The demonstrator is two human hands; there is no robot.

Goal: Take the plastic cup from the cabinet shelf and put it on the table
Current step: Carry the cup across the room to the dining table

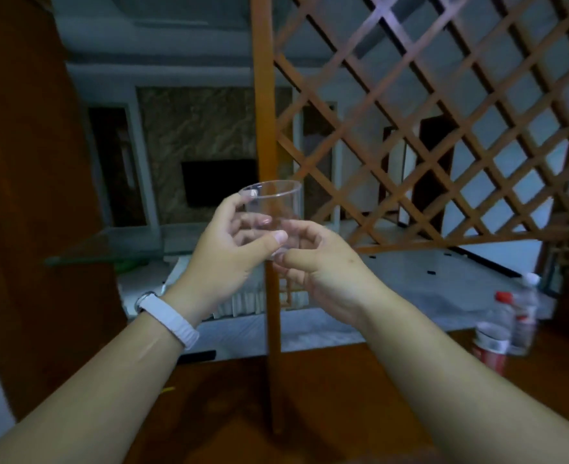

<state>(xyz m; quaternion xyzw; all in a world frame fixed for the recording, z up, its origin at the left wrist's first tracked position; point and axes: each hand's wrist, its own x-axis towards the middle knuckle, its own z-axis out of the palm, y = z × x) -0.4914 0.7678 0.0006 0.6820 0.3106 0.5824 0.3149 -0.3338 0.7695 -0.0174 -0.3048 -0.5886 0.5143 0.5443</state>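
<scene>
A clear plastic cup (pixel 274 204) is held upright in the air at the middle of the head view, rim up. My left hand (pixel 229 252) wraps its left side, thumb across the front and fingers behind. My right hand (pixel 320 262) pinches the cup's lower right part near its base. Both hands are on the cup, in front of a wooden post. A white band sits on my left wrist.
A wooden post (pixel 269 313) and a diagonal lattice screen (pixel 443 128) stand just behind the cup. A glass shelf (pixel 108 246) juts out at the left beside a brown cabinet wall (pixel 25 195). Plastic bottles (pixel 507 326) stand at the right on the brown wooden surface (pixel 343 396).
</scene>
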